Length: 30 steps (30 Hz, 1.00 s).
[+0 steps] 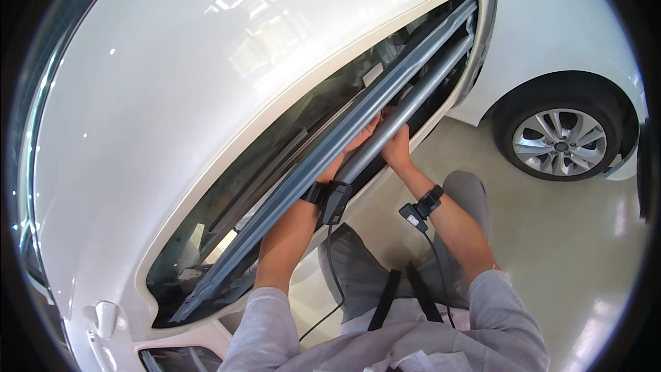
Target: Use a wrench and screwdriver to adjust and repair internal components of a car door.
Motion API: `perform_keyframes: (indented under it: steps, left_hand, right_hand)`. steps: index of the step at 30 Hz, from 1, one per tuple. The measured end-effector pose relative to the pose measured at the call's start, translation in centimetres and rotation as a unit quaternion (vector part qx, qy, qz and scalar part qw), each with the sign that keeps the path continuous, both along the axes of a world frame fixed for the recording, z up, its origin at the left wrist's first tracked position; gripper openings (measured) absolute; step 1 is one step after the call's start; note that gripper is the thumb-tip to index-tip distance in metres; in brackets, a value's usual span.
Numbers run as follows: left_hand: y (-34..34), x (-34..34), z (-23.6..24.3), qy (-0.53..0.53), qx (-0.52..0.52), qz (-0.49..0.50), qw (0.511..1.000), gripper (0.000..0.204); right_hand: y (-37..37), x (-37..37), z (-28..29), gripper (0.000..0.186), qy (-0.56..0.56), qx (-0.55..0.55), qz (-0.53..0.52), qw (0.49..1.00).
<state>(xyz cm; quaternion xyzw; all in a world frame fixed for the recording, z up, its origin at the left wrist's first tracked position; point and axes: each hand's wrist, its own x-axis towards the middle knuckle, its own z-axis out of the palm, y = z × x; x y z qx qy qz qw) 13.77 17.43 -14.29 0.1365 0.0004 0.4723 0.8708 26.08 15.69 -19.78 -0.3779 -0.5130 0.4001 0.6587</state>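
Foreground: grey cloth trousers point(469, 193); a black strapped module point(336, 201) with a cable on the left wrist, a second black module point(415, 215) on the right. The bare right hand point(396, 149) reaches over the near edge of a long, cream-rimmed opening point(310, 81) to the near side of a smooth, grey, round tube point(421, 94). The bare left hand point(362, 136) lies between this tube and a broader, ridged, blue-grey bar point(323, 151). Both hands' fingers are partly hidden at the tube; whether they grasp it cannot be told. Tube and bar slant toward the opening's upper right end, the bar also reaching its lower left corner. Beyond: the surrounding glossy white car panel point(172, 96) and, rightward, a black-tyred, silver-spoked wheel point(561, 147).
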Motion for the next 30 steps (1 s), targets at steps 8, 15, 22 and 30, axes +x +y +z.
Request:
perform_keyframes:
  steps: [8, 15, 22, 30]
  left_hand:
    - [1.8, 0.4, -2.2, 0.003, -0.009, 0.002, 1.0, 0.023]
    - [2.6, -0.8, -3.1, 0.068, -0.011, 0.02, 0.997, 0.025]
    - [1.0, 2.0, 1.8, 0.122, 0.12, 0.026, 0.985, 0.019]
    - [0.4, 2.3, 2.4, 0.096, 0.152, 0.016, 0.984, 0.022]
  right_hand:
    - [0.6, 0.7, -1.9, 0.019, -0.024, 0.035, 0.036, 0.998]
    - [-0.5, -0.5, 0.4, 0.02, 0.023, -0.03, 0.056, 0.998]
    - [1.0, 0.1, -0.3, 0.022, -0.026, -0.055, 0.012, 0.998]
    - [-2.5, 7.0, 2.1, 0.018, -0.081, -0.162, 0.151, 0.972]
